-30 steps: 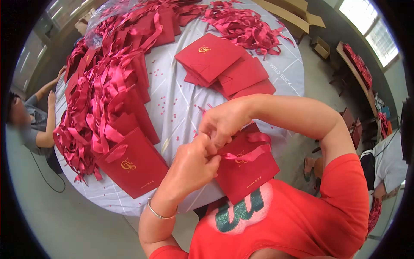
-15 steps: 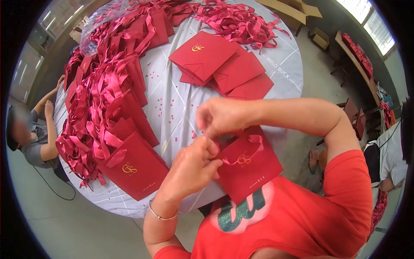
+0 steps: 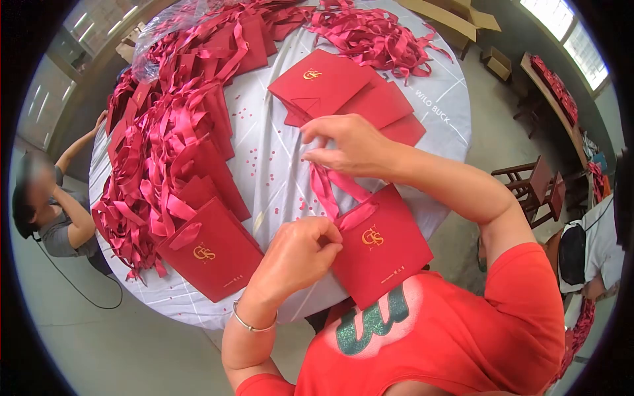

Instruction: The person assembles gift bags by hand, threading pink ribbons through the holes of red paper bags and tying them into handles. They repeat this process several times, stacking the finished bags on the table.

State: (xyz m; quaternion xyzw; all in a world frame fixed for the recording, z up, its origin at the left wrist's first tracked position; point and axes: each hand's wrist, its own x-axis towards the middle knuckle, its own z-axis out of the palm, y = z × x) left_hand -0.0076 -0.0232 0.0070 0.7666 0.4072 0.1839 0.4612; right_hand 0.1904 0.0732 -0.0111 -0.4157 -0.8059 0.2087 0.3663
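Observation:
A red paper bag (image 3: 383, 254) with a gold emblem lies at the table's near edge, against my shirt. My left hand (image 3: 307, 251) is closed in a pinch at the bag's upper left corner, by the ribbon. Above the bag, my right hand (image 3: 343, 145) has its thumb and forefinger apart, with nothing seen between them. A pink ribbon handle (image 3: 325, 191) rises from the bag's top to just below my right hand. Beyond that hand lies a stack of flat red bags (image 3: 323, 79).
Many red bags with ribbons (image 3: 211, 254) cover the left of the round table (image 3: 198, 317). Loose ribbons (image 3: 376, 39) are heaped at the back. A person (image 3: 59, 211) sits at the left. Cardboard boxes (image 3: 456, 20) and chairs (image 3: 535, 185) stand at the right.
My right hand has moved up from beside my left hand, and its fingers have opened. The ribbon handle now stands upright above the bag. The person at the left has a hand nearer the face.

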